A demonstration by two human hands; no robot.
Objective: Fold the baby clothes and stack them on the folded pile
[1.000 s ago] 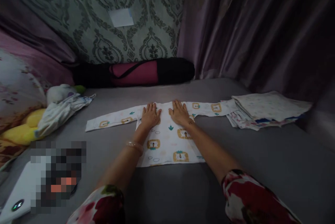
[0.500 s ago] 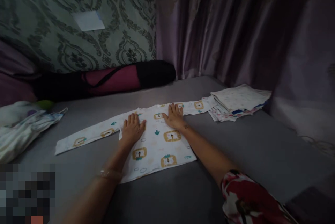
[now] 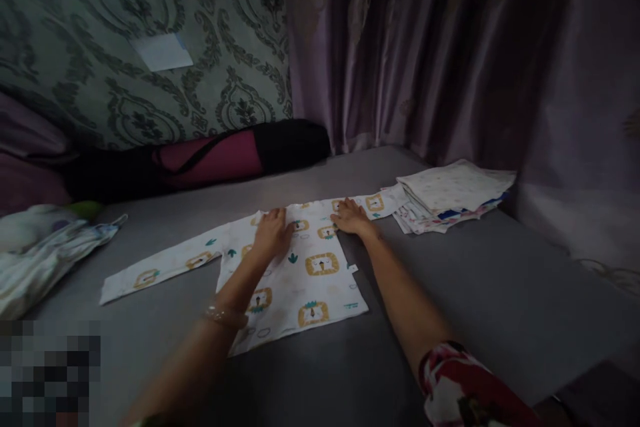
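Note:
A white long-sleeved baby shirt (image 3: 285, 287) with a yellow lion print lies flat, sleeves spread to both sides. My left hand (image 3: 273, 232) rests on the upper chest of the shirt near the collar, palm down, fingers stretched forward. At the right shoulder, where the sleeve joins the body, my right hand (image 3: 352, 217) lies on the fabric with its fingers extended and slightly spread. A small white tag sticks out from the shirt's right side seam. The right cuff reaches a stack of folded clothes (image 3: 453, 188).
A grey sheet (image 3: 475, 287) covers the bed. Along the wall lies a long black and magenta bag (image 3: 215, 160). Crumpled clothes (image 3: 47, 267) and a plush toy (image 3: 30, 227) are at the left. Purple curtains (image 3: 380, 54) hang behind the stack.
My left hand has moved right, from the shirt's left shoulder towards the middle of the chest. My right hand has shifted right, out to the right shoulder and sleeve. The view has shifted slightly.

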